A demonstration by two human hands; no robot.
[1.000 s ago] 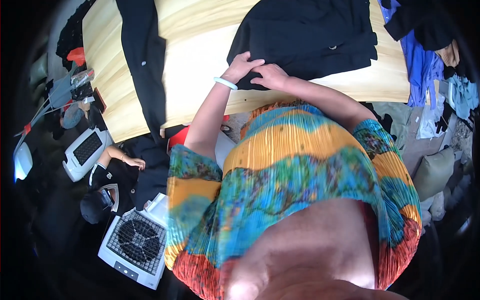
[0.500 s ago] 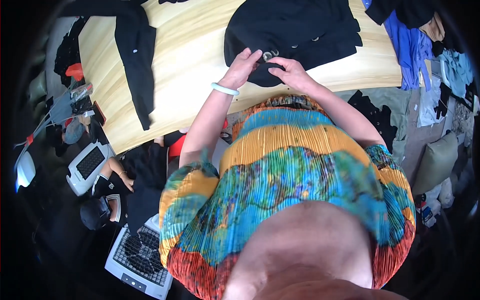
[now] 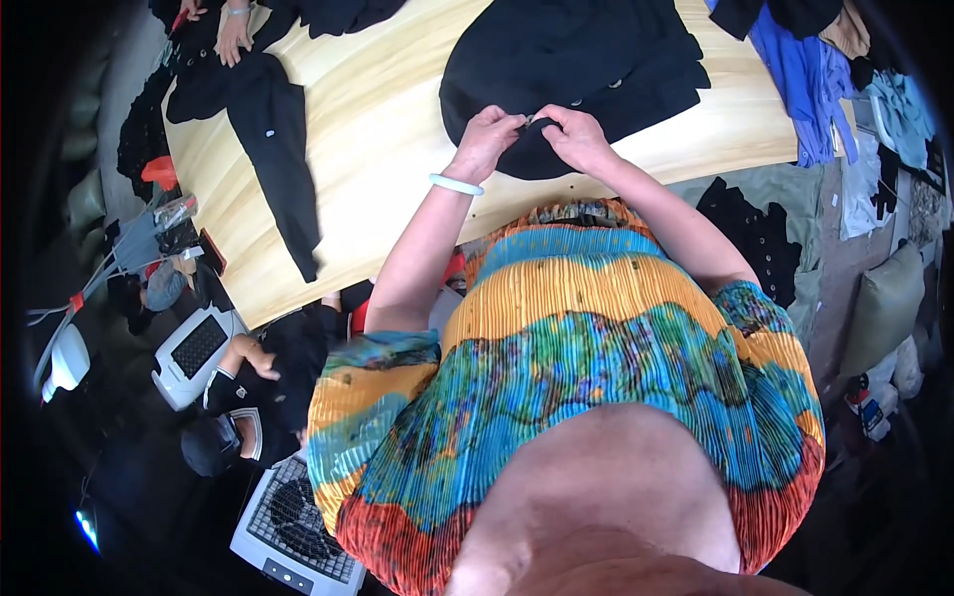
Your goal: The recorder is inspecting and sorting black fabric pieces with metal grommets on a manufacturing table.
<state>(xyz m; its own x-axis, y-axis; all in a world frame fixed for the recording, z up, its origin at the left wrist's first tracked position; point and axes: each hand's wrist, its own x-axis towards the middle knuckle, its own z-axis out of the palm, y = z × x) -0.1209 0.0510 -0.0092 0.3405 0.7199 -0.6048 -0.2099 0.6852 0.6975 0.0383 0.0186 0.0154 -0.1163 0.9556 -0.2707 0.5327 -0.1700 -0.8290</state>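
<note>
Closed in with left hand (image 3: 484, 144) and right hand (image 3: 579, 141) on an apparent pale button (image 3: 530, 119) since half a second ago, now mostly hiding it. Pinching narrowly with both, apparently on a fold of the black garment (image 3: 566, 60), spread just beyond them on the table (image 3: 383, 139). Suggests fine finger work at that single spot. Can now see, beyond and left of the left hand, a co-worker's hand (image 3: 233, 40) near another black garment (image 3: 278, 169).

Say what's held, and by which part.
The left hand and right hand pinch the flat black cloth garment by its near-left part; whether edge or fold is unclear.
</note>
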